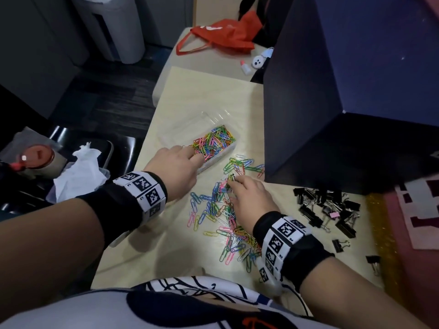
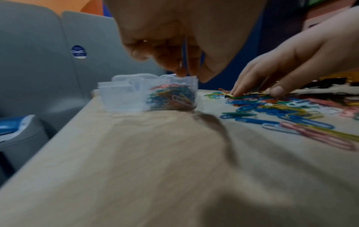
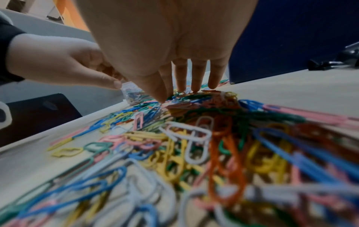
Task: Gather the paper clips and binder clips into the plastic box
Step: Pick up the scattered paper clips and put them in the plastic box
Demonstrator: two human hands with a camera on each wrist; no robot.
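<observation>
Now my left hand (image 1: 177,166), fingers bunched over the box (image 1: 215,144), drops clips (image 1: 221,205) in; my right hand (image 1: 251,200) lies flat-fingered on the tabletop (image 1: 166,245) pile, raking more closer.

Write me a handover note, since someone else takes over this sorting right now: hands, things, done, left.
Left hand: at the near rim of the plastic box, fingers bunched; whether it holds clips is unclear.
Right hand: open, fingers straight on the loose paper clips.
Done: one compartment holds many coloured paper clips.
Left: the paper clips scattered on the table, and all the binder clips, piled to the right, untouched.
</observation>
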